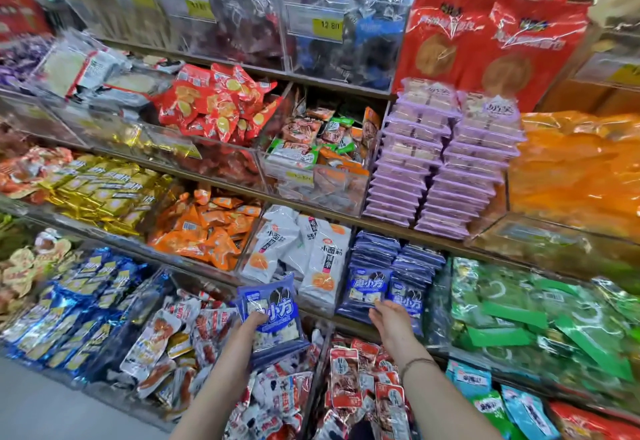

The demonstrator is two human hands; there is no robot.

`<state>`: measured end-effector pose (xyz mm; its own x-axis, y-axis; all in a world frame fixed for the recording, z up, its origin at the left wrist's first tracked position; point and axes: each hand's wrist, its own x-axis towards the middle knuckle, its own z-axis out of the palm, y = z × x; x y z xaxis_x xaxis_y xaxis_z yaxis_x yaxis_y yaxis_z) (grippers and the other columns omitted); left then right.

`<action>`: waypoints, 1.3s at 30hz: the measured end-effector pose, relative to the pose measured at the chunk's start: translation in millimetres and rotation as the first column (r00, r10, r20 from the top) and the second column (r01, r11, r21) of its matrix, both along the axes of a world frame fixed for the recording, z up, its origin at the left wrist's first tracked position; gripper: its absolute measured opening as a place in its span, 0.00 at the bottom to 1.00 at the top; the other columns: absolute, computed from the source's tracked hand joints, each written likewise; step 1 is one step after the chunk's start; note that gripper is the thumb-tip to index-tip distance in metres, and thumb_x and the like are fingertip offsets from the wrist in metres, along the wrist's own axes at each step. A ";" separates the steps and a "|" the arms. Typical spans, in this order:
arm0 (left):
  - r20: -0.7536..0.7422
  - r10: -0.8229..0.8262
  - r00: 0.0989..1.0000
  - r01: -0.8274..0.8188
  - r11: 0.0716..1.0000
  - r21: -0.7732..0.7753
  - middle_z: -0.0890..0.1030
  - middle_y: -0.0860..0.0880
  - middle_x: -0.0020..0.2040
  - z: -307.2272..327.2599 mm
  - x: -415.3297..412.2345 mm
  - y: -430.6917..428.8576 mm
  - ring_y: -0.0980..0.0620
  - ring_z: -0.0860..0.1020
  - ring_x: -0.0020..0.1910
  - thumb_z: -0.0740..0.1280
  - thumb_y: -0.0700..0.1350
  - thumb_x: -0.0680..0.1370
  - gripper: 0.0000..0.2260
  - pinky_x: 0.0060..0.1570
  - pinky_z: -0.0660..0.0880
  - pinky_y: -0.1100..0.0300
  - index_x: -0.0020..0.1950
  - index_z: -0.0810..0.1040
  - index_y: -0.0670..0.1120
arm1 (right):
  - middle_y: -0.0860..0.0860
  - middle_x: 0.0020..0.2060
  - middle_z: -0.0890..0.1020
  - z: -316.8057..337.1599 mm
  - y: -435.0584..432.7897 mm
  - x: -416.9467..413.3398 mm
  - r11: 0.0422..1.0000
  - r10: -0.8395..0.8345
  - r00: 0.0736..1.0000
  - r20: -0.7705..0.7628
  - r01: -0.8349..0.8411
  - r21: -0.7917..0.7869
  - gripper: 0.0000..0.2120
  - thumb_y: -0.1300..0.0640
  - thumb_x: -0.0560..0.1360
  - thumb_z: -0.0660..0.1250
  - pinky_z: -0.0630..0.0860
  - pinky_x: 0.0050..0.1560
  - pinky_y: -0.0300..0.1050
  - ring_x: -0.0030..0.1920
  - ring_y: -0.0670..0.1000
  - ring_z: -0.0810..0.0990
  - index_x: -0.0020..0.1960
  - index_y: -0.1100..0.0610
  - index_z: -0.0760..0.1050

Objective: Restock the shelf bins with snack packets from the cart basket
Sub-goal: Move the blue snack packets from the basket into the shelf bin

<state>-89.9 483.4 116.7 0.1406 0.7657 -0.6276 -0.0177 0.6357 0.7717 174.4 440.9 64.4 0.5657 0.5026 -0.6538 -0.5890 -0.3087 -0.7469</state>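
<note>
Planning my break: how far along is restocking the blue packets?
Done: two tall stacks of blue packets stand shelved. In hand: the left hand grips a bundle of the same packets, and the right hand touches the stacks' front. Left: placing that bundle. The basket is out of view.

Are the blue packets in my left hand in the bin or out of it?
Out. The left hand grips the blue packets apart from their bin, to its left.
</note>
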 end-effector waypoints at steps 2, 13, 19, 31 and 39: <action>0.002 -0.006 1.000 0.006 1.000 -0.019 0.68 0.49 0.65 0.8 -1.6 5.2 0.48 0.71 0.54 0.67 0.51 0.74 0.22 0.47 0.69 0.53 0.67 0.68 0.49 | 0.62 0.65 0.72 -6.8 7.5 -1.6 0.997 0.032 0.999 -0.002 -0.032 -0.064 0.10 0.67 0.78 0.62 0.68 0.69 0.52 0.63 0.59 0.74 0.58 0.68 0.71; -0.004 -0.078 0.997 0.078 0.996 0.034 0.68 0.38 0.70 -12.2 -8.8 24.3 0.40 0.68 0.68 0.61 0.39 0.80 0.18 0.55 0.68 0.54 0.69 0.68 0.35 | 0.57 0.74 0.59 1.0 -27.2 -14.9 0.997 0.078 0.996 -0.044 -0.077 0.017 0.31 0.68 0.78 0.61 0.59 0.73 0.54 0.72 0.57 0.65 0.77 0.55 0.53; 0.035 -0.296 0.955 0.296 0.955 -0.004 0.60 0.50 0.76 -6.3 11.0 13.4 0.45 0.62 0.73 0.72 0.62 0.60 0.48 0.70 0.61 0.43 0.76 0.59 0.51 | 0.55 0.53 0.81 40.3 -46.1 -73.3 0.940 0.315 0.948 0.038 -0.317 0.126 0.17 0.53 0.71 0.70 0.79 0.50 0.44 0.50 0.53 0.82 0.57 0.58 0.76; 0.012 -0.401 0.916 0.397 0.911 0.111 0.61 0.48 0.76 6.7 26.6 7.5 0.45 0.65 0.72 0.73 0.68 0.62 0.52 0.69 0.62 0.44 0.78 0.52 0.51 | 0.53 0.41 0.80 43.7 -64.5 -95.1 0.962 0.202 0.979 0.035 -0.205 0.180 0.18 0.51 0.68 0.73 0.76 0.39 0.42 0.37 0.49 0.79 0.53 0.59 0.78; 0.037 -0.283 0.958 0.279 0.956 0.090 0.73 0.52 0.62 7.4 19.6 19.0 0.50 0.72 0.56 0.71 0.56 0.71 0.34 0.67 0.63 0.46 0.74 0.61 0.51 | 0.51 0.29 0.72 20.3 -54.5 -28.6 0.956 -0.293 0.956 0.001 0.293 0.011 0.13 0.57 0.78 0.64 0.72 0.31 0.42 0.28 0.47 0.68 0.61 0.59 0.73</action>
<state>-70.2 502.4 124.1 0.3864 0.7399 -0.5507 0.1138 0.5543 0.8245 145.9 386.4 84.7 0.6913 0.3214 -0.6471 -0.6500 -0.1144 -0.7513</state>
